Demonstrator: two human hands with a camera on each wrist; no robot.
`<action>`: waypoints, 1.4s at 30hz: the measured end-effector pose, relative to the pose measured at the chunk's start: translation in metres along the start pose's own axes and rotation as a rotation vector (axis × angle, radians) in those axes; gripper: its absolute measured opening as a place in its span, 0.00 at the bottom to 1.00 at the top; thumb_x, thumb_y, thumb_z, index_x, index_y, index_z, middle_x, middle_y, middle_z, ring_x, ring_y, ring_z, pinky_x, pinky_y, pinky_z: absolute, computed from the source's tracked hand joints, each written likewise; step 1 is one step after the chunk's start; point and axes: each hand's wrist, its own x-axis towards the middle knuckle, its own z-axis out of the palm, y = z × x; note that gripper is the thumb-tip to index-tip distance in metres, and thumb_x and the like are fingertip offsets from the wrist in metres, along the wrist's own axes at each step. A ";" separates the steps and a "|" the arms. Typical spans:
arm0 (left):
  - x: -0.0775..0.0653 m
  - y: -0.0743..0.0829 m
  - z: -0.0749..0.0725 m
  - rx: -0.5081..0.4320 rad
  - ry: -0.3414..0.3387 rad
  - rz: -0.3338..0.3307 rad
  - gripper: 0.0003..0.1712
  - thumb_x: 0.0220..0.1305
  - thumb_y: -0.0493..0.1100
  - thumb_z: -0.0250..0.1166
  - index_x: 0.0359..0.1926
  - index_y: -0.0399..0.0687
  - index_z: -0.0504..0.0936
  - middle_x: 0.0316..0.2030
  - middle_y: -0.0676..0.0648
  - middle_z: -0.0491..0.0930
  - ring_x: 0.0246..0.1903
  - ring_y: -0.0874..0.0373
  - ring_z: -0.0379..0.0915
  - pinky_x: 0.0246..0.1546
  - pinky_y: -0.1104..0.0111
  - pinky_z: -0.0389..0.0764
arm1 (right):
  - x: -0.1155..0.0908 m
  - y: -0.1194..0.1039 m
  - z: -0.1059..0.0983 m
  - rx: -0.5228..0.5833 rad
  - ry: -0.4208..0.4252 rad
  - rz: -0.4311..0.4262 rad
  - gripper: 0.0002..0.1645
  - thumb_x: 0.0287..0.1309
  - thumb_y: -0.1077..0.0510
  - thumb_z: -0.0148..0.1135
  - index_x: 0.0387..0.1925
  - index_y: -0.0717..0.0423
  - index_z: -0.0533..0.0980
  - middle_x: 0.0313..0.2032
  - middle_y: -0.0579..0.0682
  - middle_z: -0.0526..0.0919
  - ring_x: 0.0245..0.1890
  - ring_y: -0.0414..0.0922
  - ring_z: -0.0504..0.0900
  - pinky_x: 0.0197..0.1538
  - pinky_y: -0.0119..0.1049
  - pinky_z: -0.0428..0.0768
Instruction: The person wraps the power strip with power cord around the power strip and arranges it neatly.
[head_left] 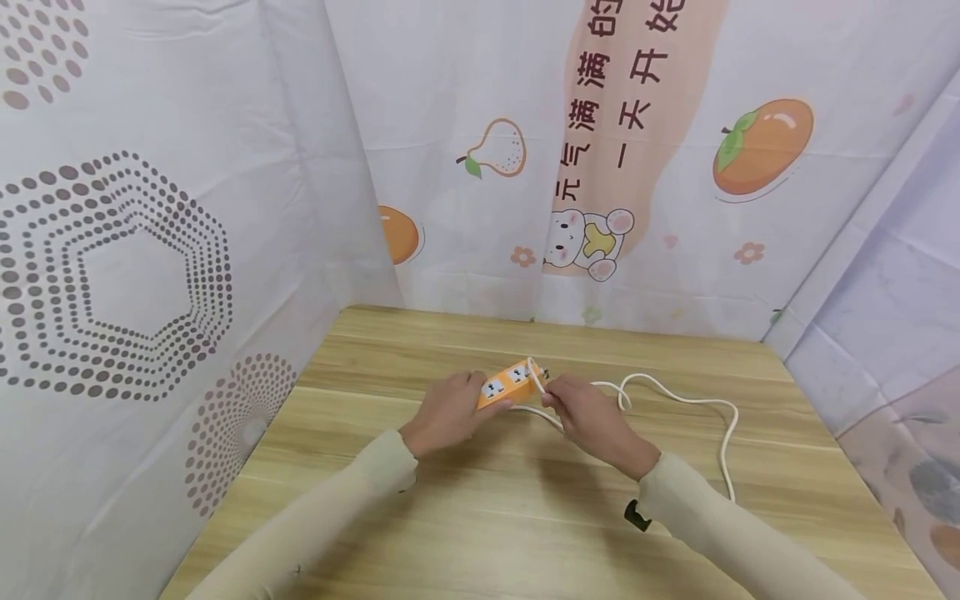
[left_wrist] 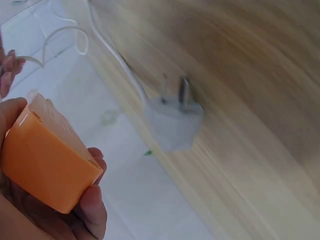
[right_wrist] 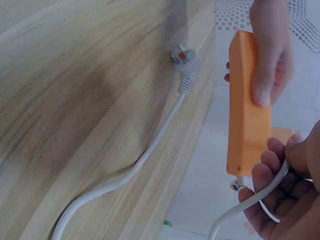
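An orange power strip (head_left: 517, 393) with white socket panels is held up over the table, and my left hand (head_left: 450, 408) grips its near end. My right hand (head_left: 596, 421) is at the strip's far end, pinching the white cord (right_wrist: 272, 185) between thumb and fingers. In the right wrist view, a small metal piece (right_wrist: 239, 186) shows at the strip's end beside the fingertips. The cord's plug (left_wrist: 175, 125) lies on the wood, its metal prongs upward in the left wrist view; the head view does not show it.
A wood-grain table (head_left: 480, 533) lies under both hands. The cord (head_left: 693, 400) loops over its right side and passes beneath the right forearm. Printed white curtains (head_left: 450, 83) hang behind and at both sides. Something dark (head_left: 637, 515) sits under the right sleeve.
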 end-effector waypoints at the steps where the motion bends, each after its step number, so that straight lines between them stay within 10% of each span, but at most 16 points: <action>1: 0.000 0.001 0.000 -0.042 -0.006 -0.009 0.36 0.71 0.74 0.53 0.44 0.46 0.80 0.26 0.56 0.73 0.21 0.62 0.67 0.19 0.69 0.68 | -0.001 -0.001 0.001 -0.014 -0.003 -0.007 0.07 0.70 0.59 0.64 0.38 0.60 0.81 0.36 0.49 0.84 0.33 0.43 0.80 0.33 0.39 0.80; 20: 0.001 -0.001 -0.006 -1.054 -0.308 -0.288 0.42 0.68 0.75 0.57 0.54 0.38 0.81 0.44 0.28 0.81 0.30 0.51 0.77 0.23 0.66 0.74 | -0.010 0.011 0.007 0.087 -0.019 -0.010 0.03 0.70 0.61 0.62 0.37 0.56 0.79 0.30 0.43 0.78 0.31 0.41 0.72 0.40 0.44 0.76; 29: -0.003 -0.008 -0.004 -1.192 -0.325 -0.246 0.42 0.70 0.74 0.54 0.61 0.43 0.80 0.46 0.28 0.81 0.42 0.32 0.79 0.29 0.64 0.80 | -0.013 0.023 0.004 0.120 0.006 -0.054 0.04 0.69 0.60 0.61 0.38 0.55 0.81 0.36 0.46 0.86 0.37 0.45 0.79 0.42 0.47 0.79; 42: -0.011 -0.009 0.001 -1.365 -0.455 -0.113 0.33 0.76 0.62 0.53 0.57 0.36 0.78 0.36 0.36 0.82 0.30 0.55 0.79 0.26 0.66 0.79 | -0.010 0.036 0.005 0.121 0.088 -0.252 0.06 0.64 0.67 0.66 0.41 0.56 0.83 0.37 0.45 0.86 0.37 0.43 0.77 0.40 0.41 0.79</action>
